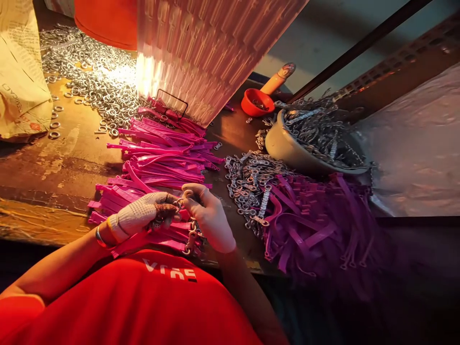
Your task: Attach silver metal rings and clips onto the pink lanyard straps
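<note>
My left hand (142,212), in a dotted white glove with stained fingertips, is closed around a few small metal rings. My right hand (214,218), in a thin pale glove, pinches a metal ring (178,204) where the fingertips of both hands meet. Just below hangs or lies a short metal chain (191,239); whether it joins the ring is hidden by my fingers. Under and beyond my hands, pink plastic straps (165,160) lie in stacked bundles.
Loose metal rings (108,91) are heaped at the back left, beside a paper sack (21,76). A ribbed translucent panel (201,52) rises behind the straps. On the right are a red cup (251,106), a bowl (283,143) of chains, and a purple strap pile (309,225).
</note>
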Available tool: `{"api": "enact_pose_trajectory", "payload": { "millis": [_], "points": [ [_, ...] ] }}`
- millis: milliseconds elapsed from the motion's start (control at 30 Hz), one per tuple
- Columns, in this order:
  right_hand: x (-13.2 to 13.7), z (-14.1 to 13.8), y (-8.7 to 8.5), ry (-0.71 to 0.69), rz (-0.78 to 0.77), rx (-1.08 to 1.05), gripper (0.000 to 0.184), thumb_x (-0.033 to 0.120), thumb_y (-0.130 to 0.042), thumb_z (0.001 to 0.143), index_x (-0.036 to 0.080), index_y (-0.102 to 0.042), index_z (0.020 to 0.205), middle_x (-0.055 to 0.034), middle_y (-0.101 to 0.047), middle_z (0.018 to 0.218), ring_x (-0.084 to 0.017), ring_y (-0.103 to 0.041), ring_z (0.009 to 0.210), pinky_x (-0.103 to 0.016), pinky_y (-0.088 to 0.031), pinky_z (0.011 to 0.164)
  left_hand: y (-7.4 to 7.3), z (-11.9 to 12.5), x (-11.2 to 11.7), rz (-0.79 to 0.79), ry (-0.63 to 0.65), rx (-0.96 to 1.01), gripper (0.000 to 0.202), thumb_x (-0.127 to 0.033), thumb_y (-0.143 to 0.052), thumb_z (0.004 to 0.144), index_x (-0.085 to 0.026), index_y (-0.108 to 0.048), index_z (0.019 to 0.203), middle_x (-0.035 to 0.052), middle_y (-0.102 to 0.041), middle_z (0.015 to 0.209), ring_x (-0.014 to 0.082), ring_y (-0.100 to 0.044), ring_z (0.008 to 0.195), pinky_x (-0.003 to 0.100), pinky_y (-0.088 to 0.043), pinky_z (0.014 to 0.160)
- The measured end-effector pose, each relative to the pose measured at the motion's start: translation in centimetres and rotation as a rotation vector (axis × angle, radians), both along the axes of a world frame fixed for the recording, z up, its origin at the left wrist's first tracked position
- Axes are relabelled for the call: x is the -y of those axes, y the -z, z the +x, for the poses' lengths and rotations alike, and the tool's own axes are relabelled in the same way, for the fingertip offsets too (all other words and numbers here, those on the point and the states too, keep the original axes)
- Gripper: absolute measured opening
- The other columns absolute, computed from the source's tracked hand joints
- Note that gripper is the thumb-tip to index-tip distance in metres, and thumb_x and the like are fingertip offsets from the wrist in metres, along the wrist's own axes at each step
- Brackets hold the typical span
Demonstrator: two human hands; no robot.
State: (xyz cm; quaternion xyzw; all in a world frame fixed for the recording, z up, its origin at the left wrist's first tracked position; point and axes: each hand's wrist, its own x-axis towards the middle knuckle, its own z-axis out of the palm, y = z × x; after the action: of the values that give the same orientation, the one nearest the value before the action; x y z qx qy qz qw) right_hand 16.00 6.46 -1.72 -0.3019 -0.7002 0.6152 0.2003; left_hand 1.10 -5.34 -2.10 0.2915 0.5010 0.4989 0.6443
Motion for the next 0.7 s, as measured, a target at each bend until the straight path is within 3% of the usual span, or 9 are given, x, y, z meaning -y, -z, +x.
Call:
{"api": "enact_pose_trajectory", "payload": {
  "millis": [133,200,267,367,433,500,567,700],
  "points": [
    [1.0,0.2,0.3,0.061,-0.038,-0.007,0.034,0.039,-0.066,0.085,0.021,-0.064,0.114,-0.0009,-0.063,0.098,-0.014,-0.057,0.083,-0.026,-0.049,0.076,0.4,0.7,0.6,-0.009,-0.058,0.014,0.042,-0.056,-0.061,0.091,-0.015,-0.062,0.089,-0.0009,-0.053,0.063,0.0068,-0.036,0.045,0.021,-0.026,0.044],
    [1.6,0.1,0.4,0.109,-0.016,0.011,0.033,0.038,-0.065,0.084,0.021,-0.064,0.113,-0.0009,-0.063,0.097,-0.014,-0.057,0.083,-0.026,-0.049,0.076,0.8,1.1,0.7,0.002,-0.107,-0.018,0.037,-0.051,-0.061,0.092,-0.015,-0.063,0.098,-0.0018,-0.053,0.063,0.0075,-0.037,0.047,0.020,-0.028,0.045],
    [2.0,0.0,0.5,0.141,0.001,0.034,0.030,0.037,-0.063,0.084,0.021,-0.065,0.110,-0.0006,-0.062,0.094,-0.014,-0.056,0.081,-0.026,-0.048,0.073,1.2,1.5,0.8,0.079,-0.171,-0.169,0.035,-0.037,-0.062,0.092,-0.015,-0.061,0.119,0.0000,-0.058,0.071,0.0098,-0.046,0.056,0.020,-0.036,0.052],
    [2.2,-0.2,0.6,0.152,-0.053,0.060,0.026,0.034,-0.061,0.083,0.021,-0.065,0.106,0.0010,-0.059,0.084,-0.013,-0.052,0.069,-0.025,-0.043,0.061,1.4,1.8,1.0,0.237,-0.205,-0.574,0.060,-0.015,-0.057,0.085,-0.017,-0.050,0.144,0.0022,-0.063,0.081,0.0135,-0.054,0.068,0.024,-0.044,0.066],
    [1.9,-0.4,0.8,0.171,-0.149,0.089,0.024,0.031,-0.060,0.082,0.020,-0.064,0.103,0.0041,-0.053,0.071,-0.011,-0.043,0.057,-0.024,-0.035,0.051,1.1,1.7,1.1,0.274,-0.187,-0.809,0.068,-0.009,-0.056,0.078,-0.019,-0.052,0.146,0.0031,-0.064,0.081,0.0154,-0.055,0.068,0.026,-0.044,0.068],
    [1.4,-0.5,1.0,0.193,-0.233,0.092,0.022,0.029,-0.059,0.080,0.020,-0.061,0.099,0.0073,-0.046,0.063,-0.009,-0.034,0.049,-0.023,-0.027,0.045,0.6,1.3,1.2,0.284,-0.156,-0.880,0.068,-0.008,-0.058,0.074,-0.021,-0.059,0.142,0.0046,-0.067,0.085,0.0171,-0.058,0.072,0.027,-0.045,0.071],
    [0.9,-0.6,0.9,0.183,-0.266,0.035,0.022,0.031,-0.062,0.079,0.020,-0.060,0.098,0.0079,-0.045,0.064,-0.008,-0.032,0.049,-0.023,-0.026,0.045,-0.1,0.6,1.3,0.263,-0.138,-0.722,0.055,-0.013,-0.060,0.078,-0.021,-0.067,0.132,0.0058,-0.069,0.088,0.0168,-0.060,0.073,0.026,-0.046,0.070],
    [0.3,-0.5,0.4,0.053,-0.237,-0.049,0.029,0.037,-0.070,0.079,0.019,-0.061,0.100,0.0048,-0.054,0.077,-0.008,-0.042,0.058,-0.023,-0.035,0.053,-0.2,-0.8,1.3,0.031,-0.207,-0.080,0.034,-0.033,-0.060,0.087,-0.013,-0.072,0.111,0.0087,-0.069,0.086,0.0128,-0.058,0.063,0.022,-0.045,0.058]
  ]
}}
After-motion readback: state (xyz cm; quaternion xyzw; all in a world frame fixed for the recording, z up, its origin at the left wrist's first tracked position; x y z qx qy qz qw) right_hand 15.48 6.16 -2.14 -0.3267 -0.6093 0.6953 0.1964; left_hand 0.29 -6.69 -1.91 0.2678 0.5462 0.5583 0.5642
